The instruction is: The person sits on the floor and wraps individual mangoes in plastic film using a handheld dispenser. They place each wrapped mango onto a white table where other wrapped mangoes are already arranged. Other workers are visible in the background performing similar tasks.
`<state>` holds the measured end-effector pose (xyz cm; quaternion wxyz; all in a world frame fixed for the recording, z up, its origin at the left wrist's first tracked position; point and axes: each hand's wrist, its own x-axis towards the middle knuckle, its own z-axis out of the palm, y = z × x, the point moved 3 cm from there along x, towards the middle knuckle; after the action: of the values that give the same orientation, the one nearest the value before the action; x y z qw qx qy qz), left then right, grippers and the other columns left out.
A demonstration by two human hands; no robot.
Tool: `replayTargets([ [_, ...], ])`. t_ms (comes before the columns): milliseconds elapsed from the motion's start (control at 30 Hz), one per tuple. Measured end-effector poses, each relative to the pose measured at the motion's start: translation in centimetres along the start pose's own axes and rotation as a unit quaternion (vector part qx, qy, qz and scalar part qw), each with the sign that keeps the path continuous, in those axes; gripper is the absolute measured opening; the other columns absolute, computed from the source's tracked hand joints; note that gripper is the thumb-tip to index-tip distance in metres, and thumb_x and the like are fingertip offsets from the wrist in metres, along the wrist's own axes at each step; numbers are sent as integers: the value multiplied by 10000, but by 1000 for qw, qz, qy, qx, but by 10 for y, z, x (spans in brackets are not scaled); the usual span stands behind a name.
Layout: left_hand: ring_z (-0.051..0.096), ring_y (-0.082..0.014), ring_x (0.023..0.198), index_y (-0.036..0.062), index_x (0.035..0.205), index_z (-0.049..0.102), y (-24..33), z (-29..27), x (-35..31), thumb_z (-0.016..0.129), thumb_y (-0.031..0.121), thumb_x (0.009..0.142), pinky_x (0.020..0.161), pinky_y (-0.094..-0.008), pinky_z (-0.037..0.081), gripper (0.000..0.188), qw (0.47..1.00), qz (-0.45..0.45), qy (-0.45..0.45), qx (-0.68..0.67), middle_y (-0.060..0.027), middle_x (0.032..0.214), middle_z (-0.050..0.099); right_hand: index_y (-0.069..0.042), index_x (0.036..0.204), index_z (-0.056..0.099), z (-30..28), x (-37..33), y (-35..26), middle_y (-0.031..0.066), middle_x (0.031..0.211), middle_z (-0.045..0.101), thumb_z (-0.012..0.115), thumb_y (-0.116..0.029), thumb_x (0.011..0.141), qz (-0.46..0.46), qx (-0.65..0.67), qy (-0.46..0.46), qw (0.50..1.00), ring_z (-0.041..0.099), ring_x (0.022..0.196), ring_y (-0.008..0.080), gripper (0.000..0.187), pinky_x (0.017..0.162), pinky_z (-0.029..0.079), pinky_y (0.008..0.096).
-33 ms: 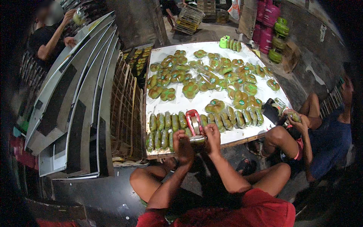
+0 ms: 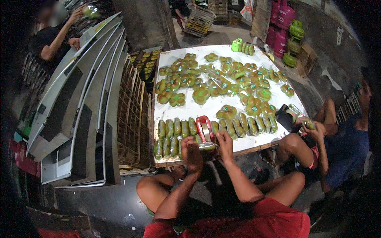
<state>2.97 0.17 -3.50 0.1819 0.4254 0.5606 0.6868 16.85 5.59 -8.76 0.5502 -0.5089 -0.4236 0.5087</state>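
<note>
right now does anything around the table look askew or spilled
Yes: beyond the white table, a slatted crate looks tilted, oddly askew because the stacked crates behind it stand upright. I see no spill.

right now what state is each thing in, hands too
Left hand: turned inward, grip unclear
Right hand: curled, grip unclear
Wrapped pack: between the hands
Red tape dispenser: loaded with a roll
Front packs: wrapped, lined up
Far packs: wrapped, spread out
Gas cylinders: stacked
Far crate: tilted

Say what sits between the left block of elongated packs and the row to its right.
The red tape dispenser sits between the left block and the right row; the head view shows it.
</note>
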Motion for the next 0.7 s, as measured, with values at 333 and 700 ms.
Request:
replayTargets([
  [333,468,-128,766,-7,1025,532,22,-11,13,551,226,844,748,-278,418,295,1000,-2,-5,-1,-14,819,502,18,861,698,-11,23,56,117,752,684,656,-217,862,7,-220,-165,961,613,686,167,239,666,475,328],
  [700,499,-145,748,-2,1003,535,8,-9,5,566,166,816,732,-299,447,253,999,-43,-15,0,-32,789,515,-17,821,671,-16,-33,-63,87,923,642,702,-163,817,-110,-83,-166,976,594,922,182,149,857,443,312],
])
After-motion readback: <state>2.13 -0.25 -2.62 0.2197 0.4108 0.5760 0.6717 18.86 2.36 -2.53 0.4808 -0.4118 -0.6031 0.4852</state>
